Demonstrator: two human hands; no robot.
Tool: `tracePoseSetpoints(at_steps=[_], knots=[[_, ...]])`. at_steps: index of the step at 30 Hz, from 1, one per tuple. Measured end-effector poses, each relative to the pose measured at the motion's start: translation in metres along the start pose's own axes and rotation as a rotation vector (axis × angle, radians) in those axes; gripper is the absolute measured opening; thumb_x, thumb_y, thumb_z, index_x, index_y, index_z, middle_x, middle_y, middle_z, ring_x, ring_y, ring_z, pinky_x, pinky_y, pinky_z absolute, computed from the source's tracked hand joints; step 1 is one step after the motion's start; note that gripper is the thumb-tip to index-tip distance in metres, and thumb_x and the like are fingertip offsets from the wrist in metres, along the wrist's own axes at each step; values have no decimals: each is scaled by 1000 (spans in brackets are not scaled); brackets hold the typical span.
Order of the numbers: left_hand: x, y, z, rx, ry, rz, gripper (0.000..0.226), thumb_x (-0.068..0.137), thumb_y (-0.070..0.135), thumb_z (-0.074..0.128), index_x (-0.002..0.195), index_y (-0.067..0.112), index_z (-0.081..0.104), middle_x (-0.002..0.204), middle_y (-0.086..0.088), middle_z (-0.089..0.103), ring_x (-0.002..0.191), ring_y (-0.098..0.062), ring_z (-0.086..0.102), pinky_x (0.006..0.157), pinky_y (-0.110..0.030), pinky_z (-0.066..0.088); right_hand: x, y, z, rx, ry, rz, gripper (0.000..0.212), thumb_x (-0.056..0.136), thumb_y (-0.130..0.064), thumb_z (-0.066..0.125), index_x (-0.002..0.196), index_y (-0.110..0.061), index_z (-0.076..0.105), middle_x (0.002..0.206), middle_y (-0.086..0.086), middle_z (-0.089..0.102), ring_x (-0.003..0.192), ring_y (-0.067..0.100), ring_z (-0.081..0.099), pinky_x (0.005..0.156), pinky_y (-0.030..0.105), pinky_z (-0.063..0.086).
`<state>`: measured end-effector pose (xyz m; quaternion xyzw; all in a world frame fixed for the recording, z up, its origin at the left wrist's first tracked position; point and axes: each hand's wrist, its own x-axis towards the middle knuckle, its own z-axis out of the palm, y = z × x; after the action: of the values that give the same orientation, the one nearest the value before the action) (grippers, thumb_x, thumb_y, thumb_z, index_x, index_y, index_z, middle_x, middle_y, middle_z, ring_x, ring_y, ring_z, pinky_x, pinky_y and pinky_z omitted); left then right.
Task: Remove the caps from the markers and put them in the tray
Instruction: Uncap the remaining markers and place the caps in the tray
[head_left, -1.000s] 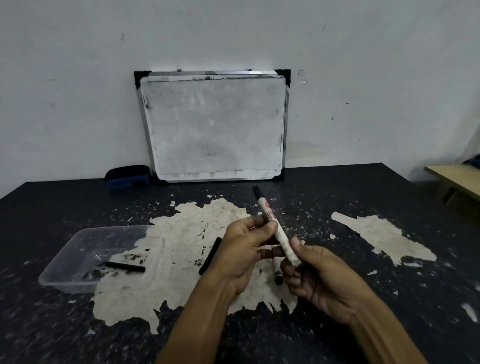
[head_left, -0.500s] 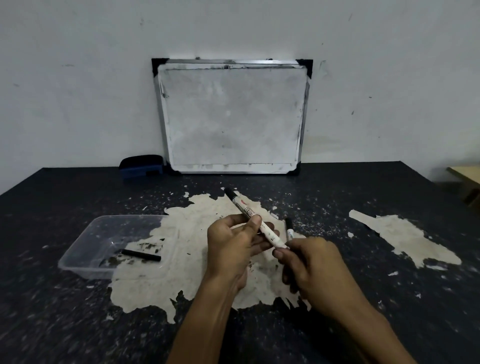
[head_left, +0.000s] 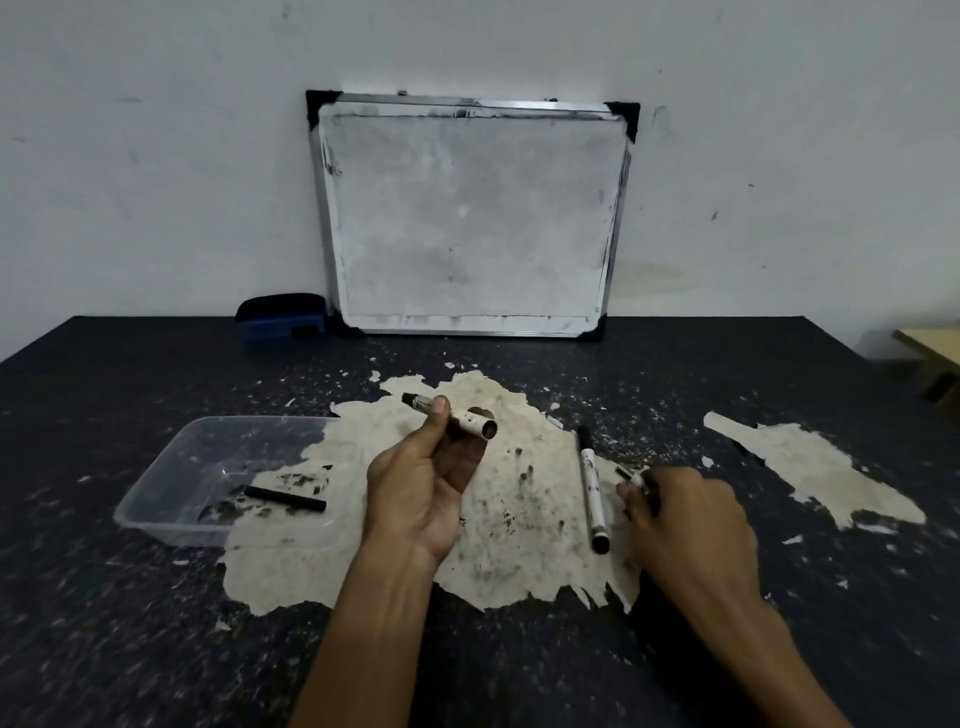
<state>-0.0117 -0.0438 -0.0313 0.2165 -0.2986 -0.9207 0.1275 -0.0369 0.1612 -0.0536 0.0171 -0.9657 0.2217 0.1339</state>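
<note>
Left hand clamped by thumb and fingers on a smooth white marker, open round end facing the camera; right hand curled low on the table over a small dark piece, probably its cap, grip unclear. Best to carry the marker flat across to the clear plastic tray, just left of the hand, beside the matte black stick inside. Another white marker on the peeling black table, between the hands.

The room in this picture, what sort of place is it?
Probably a plain workroom or classroom corner: a smudged whiteboard leans on a bare wall, an eraser sits beside it, and the dark table is badly peeled.
</note>
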Motion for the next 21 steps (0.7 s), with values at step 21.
tracePoseSetpoints(at_steps=[21], knots=[[-31, 10, 20, 93, -295, 86, 8, 85, 12, 63, 88, 5, 65, 88, -20, 76, 74, -28, 77, 60, -34, 61, -14, -46, -31, 1192, -338, 316, 34, 99, -31, 49, 98, -3, 69, 68, 10, 71, 57, 18, 66, 45, 25, 51]])
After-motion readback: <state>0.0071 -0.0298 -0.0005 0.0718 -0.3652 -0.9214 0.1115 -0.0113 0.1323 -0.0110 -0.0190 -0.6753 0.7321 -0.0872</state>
